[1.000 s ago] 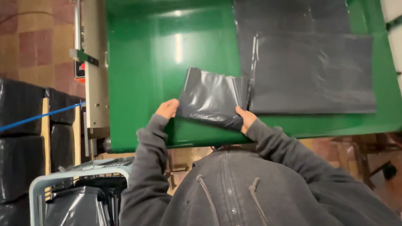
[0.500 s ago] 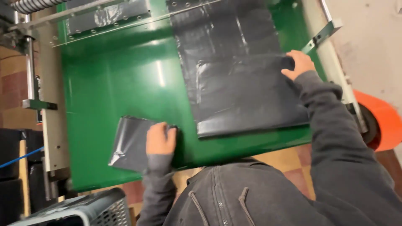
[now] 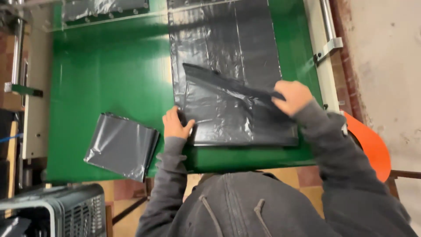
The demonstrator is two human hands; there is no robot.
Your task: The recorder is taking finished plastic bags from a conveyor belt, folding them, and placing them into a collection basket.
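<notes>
Hands worked a black plastic sheet [image 3: 232,83] spread flat on a green table [image 3: 109,74], seen from above the worker's grey hooded top [image 3: 237,206]. The left hand [image 3: 175,125] lay palm down on the sheet's near left corner, fingers fairly flat and pinning it to the table rather than gripping it. The right hand [image 3: 293,96] was closed around the sheet's right edge, pinching a fold [image 3: 228,83] that rose off the surface and ran as a dark ridge leftward across the sheet. The sheet reached from the near edge of the table, in front of the worker, up to the far end of the view, where it passed under a clear bar [image 3: 105,19] beside a second dark strip [image 3: 103,8].

A folded bag [image 3: 122,147] lay on the table's near left corner, just left of the left hand and apart from the sheet, one corner hanging over the edge. A metal rail [image 3: 326,48] with a bracket bordered the table on the right, with an orange disc [image 3: 372,147] behind the right sleeve. A grey crate [image 3: 66,210] stood at lower left, below the table. Both sleeves and the hood hid the table's near edge at centre.
</notes>
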